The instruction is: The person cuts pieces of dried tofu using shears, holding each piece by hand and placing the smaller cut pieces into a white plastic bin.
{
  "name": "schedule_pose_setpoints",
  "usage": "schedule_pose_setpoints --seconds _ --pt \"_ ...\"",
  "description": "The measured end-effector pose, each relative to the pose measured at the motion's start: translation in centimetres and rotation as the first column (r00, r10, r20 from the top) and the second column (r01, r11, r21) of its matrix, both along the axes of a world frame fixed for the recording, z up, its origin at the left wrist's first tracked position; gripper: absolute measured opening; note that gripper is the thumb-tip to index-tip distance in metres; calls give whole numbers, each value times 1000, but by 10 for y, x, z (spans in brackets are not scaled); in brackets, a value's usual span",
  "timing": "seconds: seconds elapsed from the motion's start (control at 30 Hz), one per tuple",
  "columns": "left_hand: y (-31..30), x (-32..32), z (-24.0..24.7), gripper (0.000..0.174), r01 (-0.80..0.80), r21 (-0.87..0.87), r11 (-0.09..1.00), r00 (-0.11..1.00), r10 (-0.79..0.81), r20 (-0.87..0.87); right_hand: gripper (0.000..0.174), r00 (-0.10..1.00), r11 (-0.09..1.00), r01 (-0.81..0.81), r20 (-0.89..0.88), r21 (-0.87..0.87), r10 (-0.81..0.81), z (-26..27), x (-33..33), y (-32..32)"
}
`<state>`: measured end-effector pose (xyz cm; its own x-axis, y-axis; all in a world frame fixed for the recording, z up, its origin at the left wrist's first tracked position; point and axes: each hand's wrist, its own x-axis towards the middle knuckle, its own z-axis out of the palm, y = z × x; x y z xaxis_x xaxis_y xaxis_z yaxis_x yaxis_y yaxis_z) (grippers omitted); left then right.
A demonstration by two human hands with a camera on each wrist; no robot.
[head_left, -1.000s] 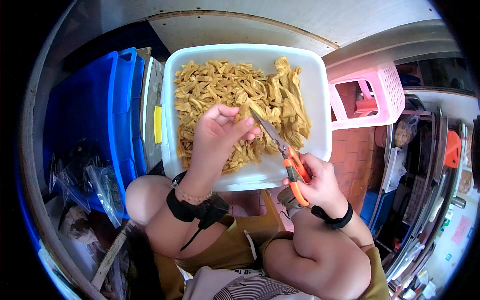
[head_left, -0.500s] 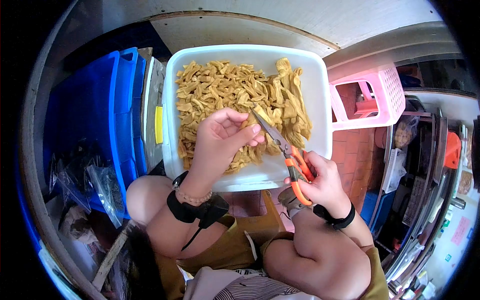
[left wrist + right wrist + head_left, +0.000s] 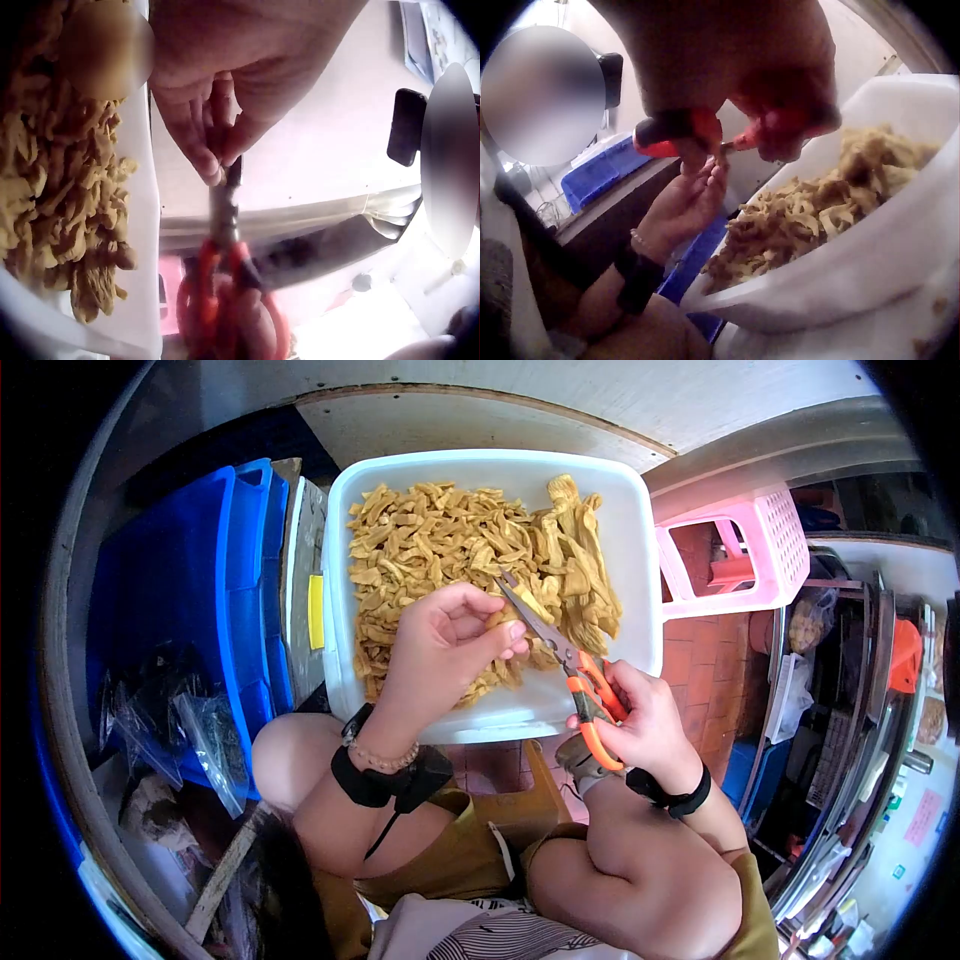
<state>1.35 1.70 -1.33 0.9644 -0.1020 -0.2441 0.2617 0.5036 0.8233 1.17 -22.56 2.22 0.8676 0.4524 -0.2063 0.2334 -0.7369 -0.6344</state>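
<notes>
A white tub holds many short yellow-brown strips, with longer uncut pieces heaped at its right side. Above the strips, the left hand pinches a small yellow-brown piece between thumb and fingers. The right hand grips orange-handled scissors, whose blades lie across the piece beside the left fingertips. In the left wrist view the blades meet the left fingertips; the right wrist view shows the scissor handles in the right hand, and the blade tips are hidden.
Blue crates stand left of the tub, with clear plastic bags in front. A pink stool is at the right on the tiled floor. Shelves line the far right. The person's bare knees are just below the tub.
The left hand has moved slightly down and the piece between its fingers shows less. The scissor blades have come closer together.
</notes>
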Motion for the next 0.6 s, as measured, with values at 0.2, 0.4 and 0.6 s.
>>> schedule_pose_setpoints --seconds 0.2,0.4,0.6 --pt "2 0 1 15 6 32 999 999 -7 32 44 996 999 53 -68 -10 -53 0 2 0" --pt "-1 1 2 22 -33 -40 999 999 33 1 51 995 984 99 -47 148 -93 0 2 3" --pt "-1 0 3 21 -40 -98 994 999 40 -2 57 989 990 82 -133 118 -66 0 2 -1"
